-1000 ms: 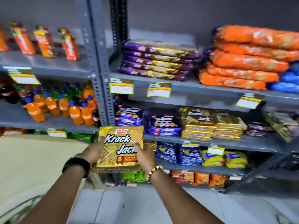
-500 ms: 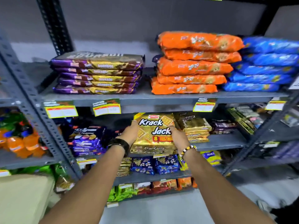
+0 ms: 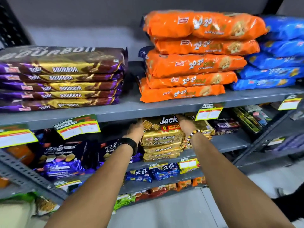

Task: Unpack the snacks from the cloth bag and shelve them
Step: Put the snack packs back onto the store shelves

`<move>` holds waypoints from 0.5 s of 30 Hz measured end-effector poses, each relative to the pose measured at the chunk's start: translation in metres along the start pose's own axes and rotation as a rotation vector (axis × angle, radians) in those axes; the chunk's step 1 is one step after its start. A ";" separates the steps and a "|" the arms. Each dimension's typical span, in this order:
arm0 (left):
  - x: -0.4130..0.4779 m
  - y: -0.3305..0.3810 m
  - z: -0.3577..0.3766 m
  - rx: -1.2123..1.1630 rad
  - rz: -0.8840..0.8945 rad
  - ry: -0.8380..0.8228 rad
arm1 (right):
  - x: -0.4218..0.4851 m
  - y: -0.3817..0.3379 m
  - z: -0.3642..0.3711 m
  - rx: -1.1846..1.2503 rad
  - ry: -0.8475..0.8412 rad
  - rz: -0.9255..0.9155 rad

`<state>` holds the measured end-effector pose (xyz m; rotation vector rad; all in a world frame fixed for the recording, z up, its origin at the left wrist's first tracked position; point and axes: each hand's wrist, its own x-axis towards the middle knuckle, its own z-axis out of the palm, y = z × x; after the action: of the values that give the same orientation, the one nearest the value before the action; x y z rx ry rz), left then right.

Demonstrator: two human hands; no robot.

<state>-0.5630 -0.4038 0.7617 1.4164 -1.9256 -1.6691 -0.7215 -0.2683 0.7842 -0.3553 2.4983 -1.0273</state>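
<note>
Holding the Krack Jack pack [image 3: 162, 127] by both side edges, left hand [image 3: 136, 130] and right hand [image 3: 186, 127] clamped on; probably light, crinkly, crushable, so no squeezing the face.

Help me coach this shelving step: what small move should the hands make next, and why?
Probably let go and draw back. The Krack Jack pack already sits on the gold stack, with the left hand and right hand gripping its sides.
</note>
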 end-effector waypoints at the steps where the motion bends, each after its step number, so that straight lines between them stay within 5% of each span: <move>1: 0.004 0.000 0.003 -0.001 -0.018 0.011 | 0.004 0.003 0.003 0.016 -0.033 -0.036; 4: 0.017 -0.003 0.011 0.036 -0.071 0.034 | 0.014 0.004 0.007 0.157 -0.029 0.048; 10: 0.027 -0.026 0.025 -0.065 -0.118 0.075 | 0.018 0.017 0.013 0.137 -0.042 -0.071; 15: 0.024 -0.028 0.020 0.018 -0.120 0.021 | 0.022 0.020 0.014 -0.051 -0.071 -0.115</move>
<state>-0.5751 -0.4066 0.7214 1.5788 -1.8837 -1.6843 -0.7356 -0.2712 0.7548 -0.5475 2.4683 -0.9775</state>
